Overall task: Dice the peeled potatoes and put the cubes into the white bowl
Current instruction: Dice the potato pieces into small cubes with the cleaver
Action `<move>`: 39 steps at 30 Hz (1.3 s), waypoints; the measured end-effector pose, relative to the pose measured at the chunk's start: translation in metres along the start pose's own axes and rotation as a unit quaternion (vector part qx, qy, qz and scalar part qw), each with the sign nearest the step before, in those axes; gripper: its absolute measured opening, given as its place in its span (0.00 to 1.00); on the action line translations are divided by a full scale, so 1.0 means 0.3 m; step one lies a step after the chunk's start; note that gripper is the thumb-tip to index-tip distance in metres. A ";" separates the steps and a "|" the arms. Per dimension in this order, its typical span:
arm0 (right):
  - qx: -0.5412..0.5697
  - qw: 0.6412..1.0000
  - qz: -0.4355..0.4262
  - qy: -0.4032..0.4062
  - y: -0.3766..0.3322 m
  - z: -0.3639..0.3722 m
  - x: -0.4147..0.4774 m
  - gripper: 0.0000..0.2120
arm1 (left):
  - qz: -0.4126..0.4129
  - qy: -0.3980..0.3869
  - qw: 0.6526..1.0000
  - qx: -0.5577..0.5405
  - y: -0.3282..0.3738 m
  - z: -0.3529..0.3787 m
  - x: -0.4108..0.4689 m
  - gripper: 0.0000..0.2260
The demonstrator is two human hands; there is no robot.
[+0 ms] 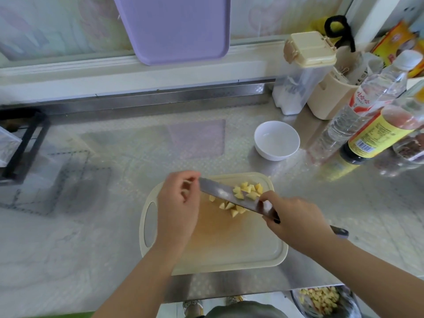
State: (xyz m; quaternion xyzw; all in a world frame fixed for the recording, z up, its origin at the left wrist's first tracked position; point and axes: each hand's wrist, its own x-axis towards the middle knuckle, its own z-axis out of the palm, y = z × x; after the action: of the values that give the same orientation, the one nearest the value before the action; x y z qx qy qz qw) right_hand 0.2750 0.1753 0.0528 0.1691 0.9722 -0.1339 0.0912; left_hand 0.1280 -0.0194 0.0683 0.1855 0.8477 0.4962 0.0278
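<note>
A cream cutting board (229, 249) lies on the steel counter. My right hand (298, 221) grips a knife (220, 192) by its handle, the flat blade held over the board with several yellow potato cubes (246, 191) on it. More cubes (231, 208) lie on the board under the blade. My left hand (177, 207) hovers at the blade's tip, fingers loosely curled, touching or nearly touching it. The white bowl (277, 140) stands empty beyond the board, to the right.
Bottles (371, 106), a clear container with a cream lid (302, 72) and a cream holder (330, 97) crowd the back right. A purple tray (174, 26) leans on the wall. A black rack (20, 143) sits at left. A bowl of peelings (321, 299) is below the counter edge.
</note>
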 end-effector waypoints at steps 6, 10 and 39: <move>-0.092 0.995 -0.032 -0.012 -0.015 -0.028 0.000 0.13 | 0.096 -0.356 0.904 0.214 0.022 0.101 0.051 0.06; -0.124 0.990 -0.052 -0.041 -0.032 -0.051 -0.002 0.12 | 0.074 -0.375 0.904 0.192 0.010 0.135 0.075 0.07; 0.245 0.959 0.076 -0.119 -0.104 -0.029 0.032 0.04 | -0.125 -0.019 0.991 0.037 -0.162 -0.102 0.189 0.15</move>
State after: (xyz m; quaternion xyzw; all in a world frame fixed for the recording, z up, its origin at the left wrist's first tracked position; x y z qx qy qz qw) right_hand 0.2540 0.1526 0.0661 0.2423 0.8760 -0.3799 0.1718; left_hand 0.0542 -0.0466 0.0503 0.0884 0.8813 0.4535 0.0991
